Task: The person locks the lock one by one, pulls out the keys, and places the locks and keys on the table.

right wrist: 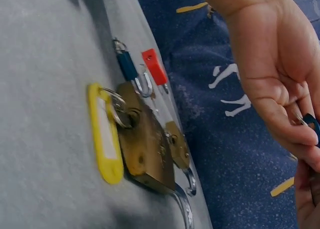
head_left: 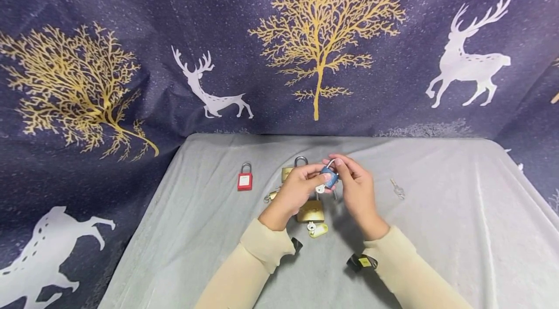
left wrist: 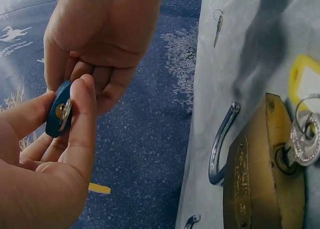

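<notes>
A small blue padlock (head_left: 330, 179) is held up between both hands above the table. My left hand (head_left: 298, 191) pinches its body between thumb and fingers; in the left wrist view a key (left wrist: 66, 115) sits in its keyhole. At the padlock's upper end my right hand (head_left: 359, 187) grips the silver shackle (head_left: 331, 163) with thumb and fingertips. Below the hands lies a large brass padlock (head_left: 310, 212), its key (right wrist: 120, 109) inserted and a yellow tag (head_left: 318, 230) attached. The right wrist view shows only an edge of the held padlock (right wrist: 312, 124).
To the left lies a red padlock (head_left: 245, 181). Another brass padlock (head_left: 287, 173) is behind my left hand, and a small brass one (head_left: 272, 195) beside it. A second blue padlock (right wrist: 126, 65) shows in the right wrist view. Loose keys (head_left: 398, 189) lie right on the grey cloth (head_left: 441, 231).
</notes>
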### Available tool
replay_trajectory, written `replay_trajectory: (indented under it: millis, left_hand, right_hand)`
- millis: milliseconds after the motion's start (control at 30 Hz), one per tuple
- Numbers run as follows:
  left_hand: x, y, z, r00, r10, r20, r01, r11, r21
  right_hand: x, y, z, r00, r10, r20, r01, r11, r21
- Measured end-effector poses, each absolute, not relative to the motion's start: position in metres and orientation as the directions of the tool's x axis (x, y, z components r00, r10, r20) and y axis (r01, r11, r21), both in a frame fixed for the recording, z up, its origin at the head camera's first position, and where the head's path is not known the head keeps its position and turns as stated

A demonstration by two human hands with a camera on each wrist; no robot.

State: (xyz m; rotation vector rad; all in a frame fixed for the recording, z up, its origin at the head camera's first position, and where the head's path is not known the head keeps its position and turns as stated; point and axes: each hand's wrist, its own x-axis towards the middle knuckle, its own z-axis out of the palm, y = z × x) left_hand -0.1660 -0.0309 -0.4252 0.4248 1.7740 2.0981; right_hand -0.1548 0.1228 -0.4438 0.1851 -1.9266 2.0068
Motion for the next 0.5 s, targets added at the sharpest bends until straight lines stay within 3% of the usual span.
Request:
replay_trajectory:
  millis: [500]
  left_hand:
    - [-0.1678, -0.0348, -0.4218, -0.879, 0.476, -0.012, -0.076, -0.115, 0.991]
  right_hand:
    - [-0.1537, 0.1256, -0.4393, -0.936, 0.099, 0.337, -0.337, 0.012, -0.941]
